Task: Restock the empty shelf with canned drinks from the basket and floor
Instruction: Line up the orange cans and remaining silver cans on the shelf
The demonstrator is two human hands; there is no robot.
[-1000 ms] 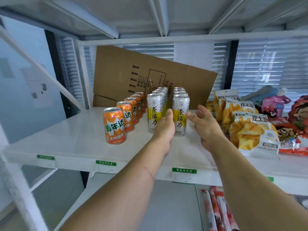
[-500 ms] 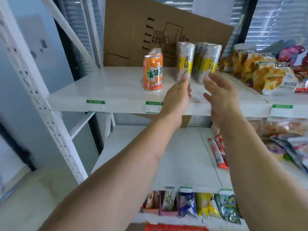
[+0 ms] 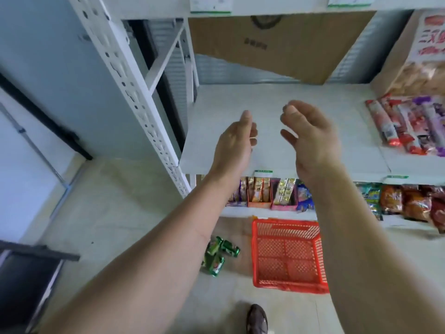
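Head camera, looking down: both bare arms reach forward over a bare white shelf point(image 3: 277, 97). The left hand point(image 3: 237, 138) and right hand point(image 3: 310, 138) hold nothing, fingers loosely curled. Green cans point(image 3: 216, 254) lie tumbled on the floor, far below and just left of a red basket point(image 3: 289, 254) that looks empty; the left hand seems nearer them

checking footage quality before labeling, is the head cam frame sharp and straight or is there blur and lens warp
Head view: soft overall, motion smear on the green cans and snack packets; wide-angle warp bows the white upright and stretches both forearms; lighting even and diffuse, with only faint shadows under the left hand and right hand; the red basket reads clearest.
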